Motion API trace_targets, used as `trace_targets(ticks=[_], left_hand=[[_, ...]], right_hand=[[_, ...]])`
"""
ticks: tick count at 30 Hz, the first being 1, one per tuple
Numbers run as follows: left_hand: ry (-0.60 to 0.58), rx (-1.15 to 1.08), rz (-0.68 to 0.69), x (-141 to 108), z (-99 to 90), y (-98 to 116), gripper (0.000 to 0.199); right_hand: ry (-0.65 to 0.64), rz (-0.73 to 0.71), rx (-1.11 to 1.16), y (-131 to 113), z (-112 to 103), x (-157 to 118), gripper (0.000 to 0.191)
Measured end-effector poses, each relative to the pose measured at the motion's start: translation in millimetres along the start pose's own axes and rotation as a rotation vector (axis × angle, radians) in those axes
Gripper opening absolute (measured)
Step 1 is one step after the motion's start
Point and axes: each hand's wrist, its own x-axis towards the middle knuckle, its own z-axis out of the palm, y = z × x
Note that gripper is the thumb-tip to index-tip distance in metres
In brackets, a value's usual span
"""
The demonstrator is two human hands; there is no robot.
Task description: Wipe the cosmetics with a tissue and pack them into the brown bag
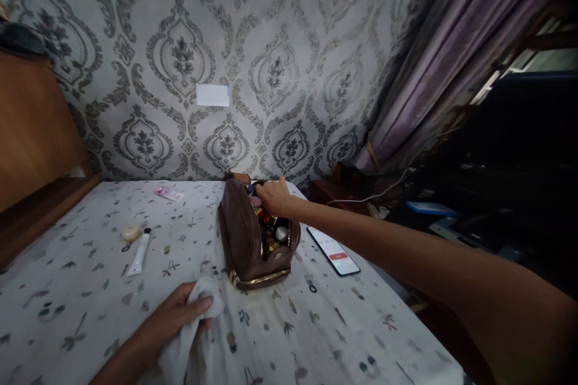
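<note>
A brown bag (241, 225) with a gold zipper stands open on the patterned white cloth, several small items (273, 228) showing inside it. My right hand (274, 195) reaches over the far part of its opening, fingers bent down into it; the fingertips and anything between them are hidden. Nearer to me, left of the bag, my left hand (187, 310) grips a white cloth (210, 296) between thumb and fingers, and the cloth hangs down below the hand.
Left on the table (103, 289) lie a white tube (141, 252), a round cream-coloured container (131, 233) and a pink tube (168, 194). A phone (334, 251) with its screen lit lies right of the bag, below my right forearm. Wooden furniture (40, 126) stands at far left.
</note>
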Motion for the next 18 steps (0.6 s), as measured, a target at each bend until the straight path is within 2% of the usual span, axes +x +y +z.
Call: trace_targets(ticks=[3,8,14,18], left_hand=[[0.007,-0.017,-0.005,-3,1.5,2,0.054],[0.055,-0.069,-0.054,-8,4.3,6,0.052],[0.032,0.027,-0.071,-7,4.6,14,0.059],[0.030,0.038,-0.084,-5,2.1,11,0.063]], right_hand=[[0.003,-0.021,0.003,4,0,-1,0.025],[0.006,-0.031,0.050,17,-1,6,0.027],[0.052,0.071,0.104,38,-7,3,0.033],[0.005,0.124,0.138,45,3,2,0.041]])
